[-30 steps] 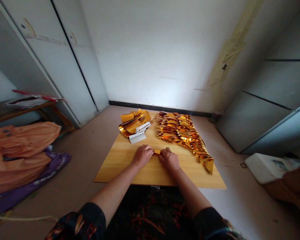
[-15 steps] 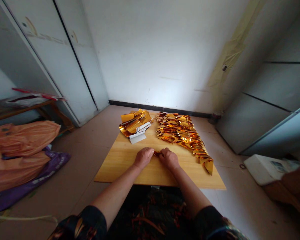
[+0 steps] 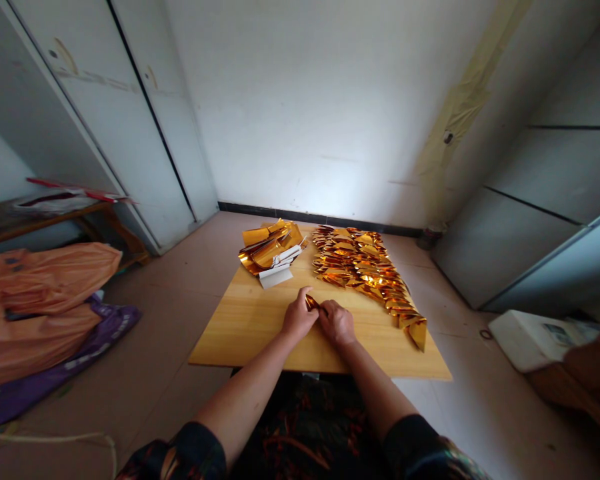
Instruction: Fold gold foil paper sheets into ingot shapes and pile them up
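Note:
Between my hands, over the wooden board (image 3: 260, 333), is a small piece of folded gold foil paper (image 3: 311, 303). My left hand (image 3: 299, 316) grips its left side, with the thumb and fingers curled around it. At the other end, the fingers of my right hand (image 3: 338, 323) are closed on the same piece. Beyond my left hand lies a loose stack of gold foil sheets (image 3: 267, 253), some showing white backs. To the right are rows of folded gold foil pieces (image 3: 353, 257), trailing toward the board's right corner.
A peach cloth or bag (image 3: 45, 280) and a purple bag (image 3: 90, 353) lie on the floor at left, below a wooden bench (image 3: 105, 213). Grey cabinets (image 3: 145, 133) stand behind. On the right are a grey fridge-like cabinet (image 3: 525, 220) and a white box (image 3: 525, 337).
My left hand has shifted right, closer to my right hand, and turned so its thumb side points up. More of the foil piece shows between them. The stack and rows are unchanged.

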The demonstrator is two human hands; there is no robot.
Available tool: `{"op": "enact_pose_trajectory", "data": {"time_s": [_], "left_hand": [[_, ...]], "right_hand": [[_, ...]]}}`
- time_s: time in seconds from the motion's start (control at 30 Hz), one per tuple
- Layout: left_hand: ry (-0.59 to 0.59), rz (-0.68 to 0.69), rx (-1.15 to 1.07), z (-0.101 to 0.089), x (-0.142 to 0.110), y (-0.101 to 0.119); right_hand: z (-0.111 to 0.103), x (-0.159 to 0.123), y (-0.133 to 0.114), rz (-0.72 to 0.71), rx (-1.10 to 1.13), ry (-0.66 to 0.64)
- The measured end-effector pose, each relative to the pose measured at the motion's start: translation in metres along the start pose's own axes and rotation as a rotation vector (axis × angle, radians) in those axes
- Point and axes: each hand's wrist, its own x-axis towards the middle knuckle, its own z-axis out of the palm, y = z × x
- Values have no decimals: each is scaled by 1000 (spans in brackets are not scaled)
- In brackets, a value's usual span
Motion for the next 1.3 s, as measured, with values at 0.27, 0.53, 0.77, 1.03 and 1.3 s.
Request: {"op": "enact_pose_trajectory", "data": {"time_s": [0.27,0.53,0.77,1.03,1.3], "left_hand": [[-97,54,-14,-3,3,-7],[-107,49,-64,-3,7,-11],[-128,47,-77,-2,9,-16],[-84,26,-55,-6,9,-7],[-112,-156,-344,-10,9,-11]], "right_hand": [[2,2,1,21,-3,-31],[1,2,-2,58,-13,-48],[0,3,-3,72,-3,-47],[-3,-1,-3,36,34,45],[-1,-5,-6,8,-66,129]]}}
